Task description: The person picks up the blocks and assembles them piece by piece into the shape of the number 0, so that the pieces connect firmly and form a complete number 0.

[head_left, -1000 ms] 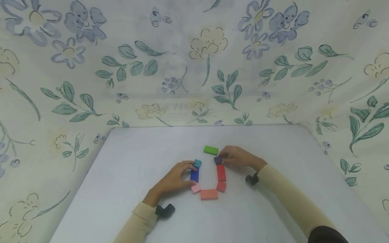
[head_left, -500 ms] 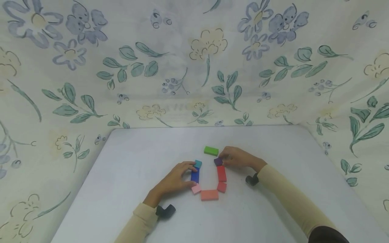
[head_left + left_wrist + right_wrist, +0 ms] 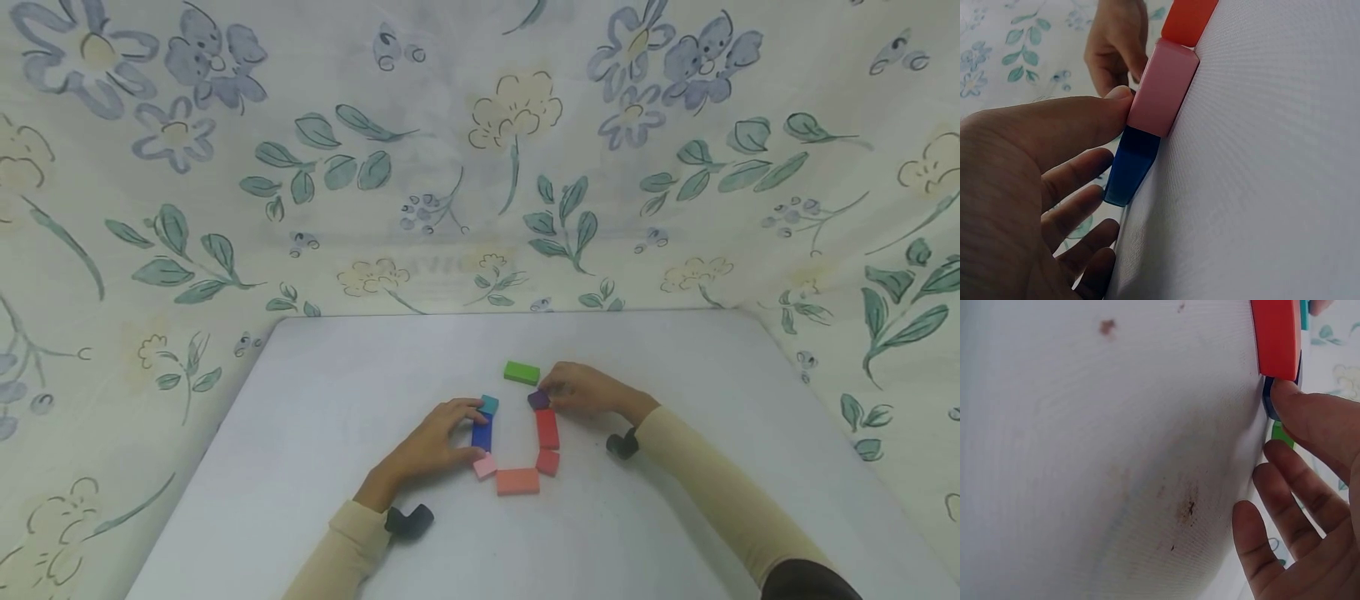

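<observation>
On the white table, toy blocks form a U. My left hand spans its left side: the thumb touches the pink block, and the fingertips rest at the teal block beyond the blue block. In the left wrist view the other fingers spread loosely beside the blue block. Across from it, my right hand pinches the small purple block at the far end of the red block. The right wrist view shows the thumb against that block; the index fingertip is largely hidden.
A green block lies apart beyond the U's open end. A small red block and an orange block make up the near corner and base. Floral cloth hangs behind the white table.
</observation>
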`<state>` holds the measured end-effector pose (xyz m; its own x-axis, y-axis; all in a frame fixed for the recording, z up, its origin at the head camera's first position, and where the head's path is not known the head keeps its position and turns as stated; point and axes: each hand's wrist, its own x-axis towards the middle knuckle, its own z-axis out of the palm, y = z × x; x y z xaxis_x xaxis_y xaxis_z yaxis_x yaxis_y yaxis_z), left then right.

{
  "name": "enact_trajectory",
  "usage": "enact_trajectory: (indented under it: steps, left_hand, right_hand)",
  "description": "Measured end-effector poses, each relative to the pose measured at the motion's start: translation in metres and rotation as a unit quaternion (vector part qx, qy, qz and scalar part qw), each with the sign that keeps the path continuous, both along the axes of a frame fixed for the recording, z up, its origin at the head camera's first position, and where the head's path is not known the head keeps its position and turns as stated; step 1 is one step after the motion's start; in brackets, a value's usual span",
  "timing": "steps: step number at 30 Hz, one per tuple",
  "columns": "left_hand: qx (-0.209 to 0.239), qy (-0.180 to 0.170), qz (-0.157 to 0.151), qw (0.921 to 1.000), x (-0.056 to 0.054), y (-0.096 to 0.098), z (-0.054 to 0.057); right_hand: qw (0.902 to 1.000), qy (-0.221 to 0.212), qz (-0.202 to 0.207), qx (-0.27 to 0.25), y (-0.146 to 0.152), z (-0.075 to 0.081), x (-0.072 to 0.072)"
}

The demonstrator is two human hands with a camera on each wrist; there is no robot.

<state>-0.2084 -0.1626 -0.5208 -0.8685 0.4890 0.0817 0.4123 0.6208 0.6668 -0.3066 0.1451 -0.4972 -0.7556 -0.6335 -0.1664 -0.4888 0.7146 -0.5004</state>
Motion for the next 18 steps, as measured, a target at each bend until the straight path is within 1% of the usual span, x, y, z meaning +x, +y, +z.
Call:
enact_trajectory:
  steps: [11,18]
  left_hand:
    - [-0.002,-0.01,0.007,0.9999,0.0006,0.0009,0.0008]
    - [-0.001,-0.009,0.006,0.9999,0.0003,0.0005,0.0011]
  right_hand:
    - [0.9999,-0.008,-0.011,0.004,-0.0012,0.0004,0.0007]
    - [1.0,-0.007,-0.007,-0.001,-0.0009,0.0004,0.0013]
